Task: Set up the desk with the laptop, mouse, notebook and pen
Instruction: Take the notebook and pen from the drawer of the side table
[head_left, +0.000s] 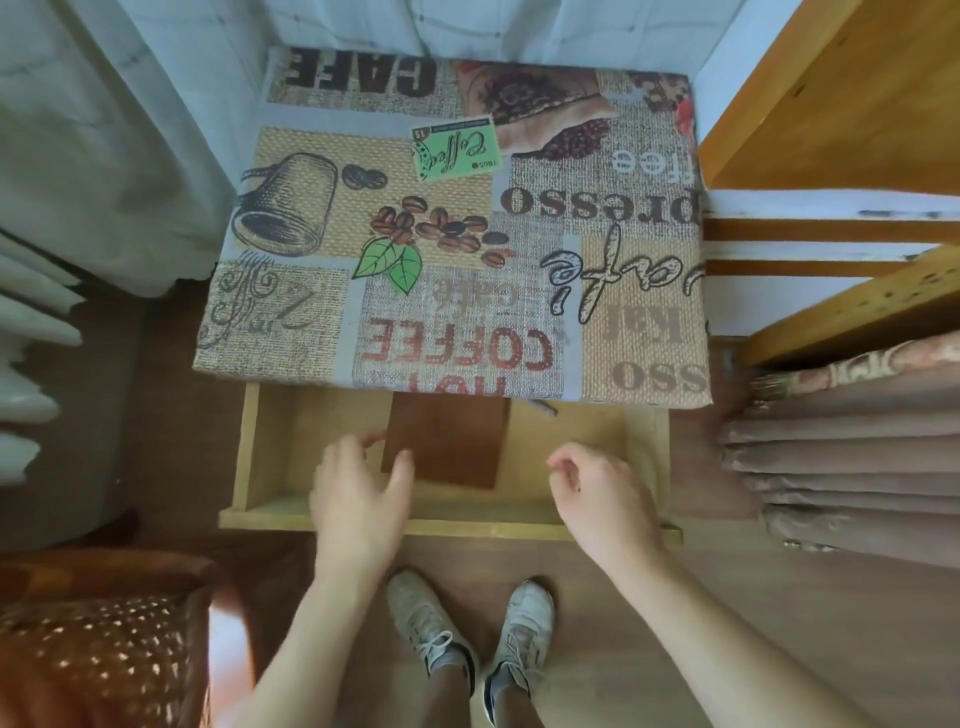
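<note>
A small desk (457, 218) covered in a coffee-print cloth stands in front of me, with nothing on its top. Its pale wooden drawer (270, 452) is pulled out below the front edge. Inside lies a brown notebook (452, 441), partly under the desk top. A thin dark object, perhaps a pen (543, 406), pokes out beside it. My left hand (358, 499) hovers over the drawer with fingers spread, its thumb at the notebook's near left corner. My right hand (597, 493) hangs above the drawer's right side, fingers loosely curled, holding nothing. No laptop or mouse is in view.
A brown chair (104, 634) with a dotted seat stands at the lower left. Pale curtains (104, 156) hang on the left. Wooden shelving (831, 104) and a stack of folded brown fabric (841, 457) fill the right. My shoes (467, 629) stand on the wood floor.
</note>
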